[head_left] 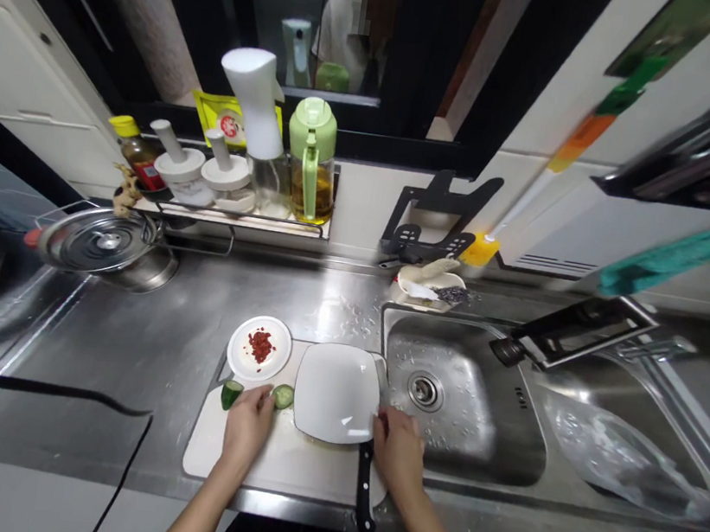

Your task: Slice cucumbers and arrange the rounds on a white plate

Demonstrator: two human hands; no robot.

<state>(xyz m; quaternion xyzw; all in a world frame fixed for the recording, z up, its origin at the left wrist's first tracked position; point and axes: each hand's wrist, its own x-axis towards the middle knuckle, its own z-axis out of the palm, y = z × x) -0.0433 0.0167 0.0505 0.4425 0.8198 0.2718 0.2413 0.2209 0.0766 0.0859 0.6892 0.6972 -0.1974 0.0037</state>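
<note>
On the white cutting board (pixel 296 465), my left hand (pixel 249 422) has its fingers curled around cucumber (pixel 232 395). Dark green skin shows left of the fingers, and a pale cut face (pixel 283 396) shows to their right. Whether these are one piece or two is hidden by the hand. A white square plate (pixel 336 393) rests on the board, and my right hand (pixel 397 450) pinches its lower right rim. Below the plate, a knife (pixel 364 485) points its black handle toward me; its blade is mostly covered. Chopped red bits (pixel 261 346) lie in a small white round dish (pixel 238 362) at the board's upper left.
To the right are a steel sink (pixel 470 386), a faucet (pixel 574 338) and a clear plastic bag (pixel 623 458). A lidded pot (pixel 133 259) stands at left. Behind, a shelf holds an oil bottle (pixel 311 164) and seasoning jars (pixel 179 173). A black cable (pixel 51 390) crosses the left counter.
</note>
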